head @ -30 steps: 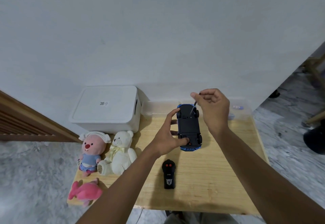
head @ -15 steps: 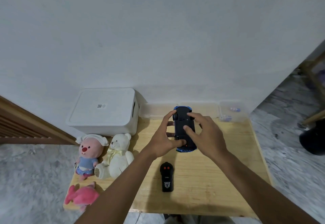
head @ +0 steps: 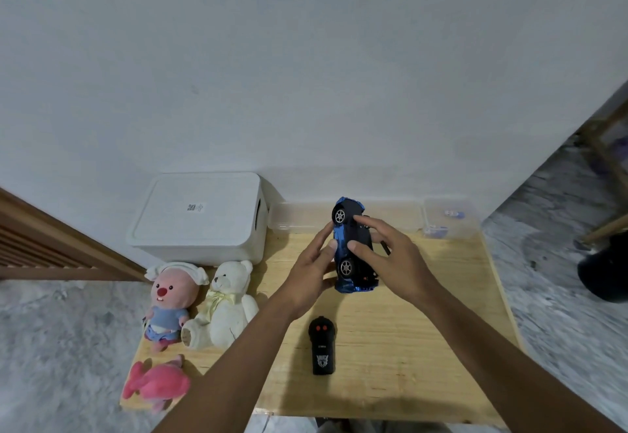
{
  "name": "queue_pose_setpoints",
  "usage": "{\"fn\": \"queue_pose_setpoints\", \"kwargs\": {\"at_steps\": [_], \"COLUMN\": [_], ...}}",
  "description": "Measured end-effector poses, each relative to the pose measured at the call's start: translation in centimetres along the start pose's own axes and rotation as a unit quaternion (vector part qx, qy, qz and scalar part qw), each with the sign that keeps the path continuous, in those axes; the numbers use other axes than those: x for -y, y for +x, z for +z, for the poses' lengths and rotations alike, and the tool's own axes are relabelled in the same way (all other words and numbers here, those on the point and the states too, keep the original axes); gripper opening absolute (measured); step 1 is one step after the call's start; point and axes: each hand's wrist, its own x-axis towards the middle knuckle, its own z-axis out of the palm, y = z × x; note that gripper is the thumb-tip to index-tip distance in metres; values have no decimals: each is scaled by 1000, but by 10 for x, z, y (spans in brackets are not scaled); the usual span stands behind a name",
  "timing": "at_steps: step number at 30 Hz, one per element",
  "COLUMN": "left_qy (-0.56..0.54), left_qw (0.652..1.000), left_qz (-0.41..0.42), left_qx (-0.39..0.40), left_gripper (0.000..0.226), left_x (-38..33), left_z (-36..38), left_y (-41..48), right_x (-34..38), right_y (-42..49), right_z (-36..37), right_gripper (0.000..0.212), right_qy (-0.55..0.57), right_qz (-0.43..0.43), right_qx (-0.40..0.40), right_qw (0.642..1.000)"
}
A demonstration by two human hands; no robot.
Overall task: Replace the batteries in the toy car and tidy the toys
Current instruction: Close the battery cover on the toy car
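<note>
The blue toy car (head: 350,228) is tipped on its side above the wooden table (head: 390,347), two silver wheels facing left and its black underside facing right. My left hand (head: 312,266) holds it from the left, fingers on the blue body. My right hand (head: 387,256) grips it from the right across the underside. A thin dark tool (head: 385,248) pokes out beside my right hand. A black remote (head: 321,344) with two red buttons lies nearer me. Plush toys sit at the left: a pink-faced doll (head: 171,303), a white bear (head: 226,307), a pink plush (head: 156,386).
A white lidded storage box (head: 200,218) stands at the back left against the wall. A clear shallow container (head: 299,218) and a small clear box (head: 447,218) with small items sit along the back edge. Grey carpet surrounds the table; a dark object (head: 605,273) lies on the floor at right.
The car lay upside down with my right hand raised over it holding a thin tool. Both hands then closed on the car and have tipped it onto its side.
</note>
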Motion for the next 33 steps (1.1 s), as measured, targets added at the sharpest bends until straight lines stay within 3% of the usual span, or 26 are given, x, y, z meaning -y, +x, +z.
{"fn": "queue_pose_setpoints", "kwargs": {"at_steps": [3,7,13,16,26,33], "left_qy": [-35,-1,50,54,104,250], "left_qw": [999,1000,997,997,994,968], "left_qz": [-24,-8,9,9,-8,4], "left_qx": [3,-5,-61,-56,-9,-16], "left_gripper": [39,35,35,28,39,58], "left_x": [0,-2,1,2,20,60], "left_z": [-3,-3,-1,-1,6,14], "left_y": [1,5,15,17,29,43], "right_x": [0,4,2,-4,-40,-81], "right_y": [-3,-10,-16,-12,-10,-5], "right_z": [-1,-1,1,0,-10,-17], "right_gripper": [53,55,78,74,72,69], "right_qy": [-4,-71,-121,-88,6,-55], "right_qz": [15,0,-2,15,59,137], "right_qx": [18,-16,14,-5,33,51], "right_qw": [1000,997,993,996,998,988]}}
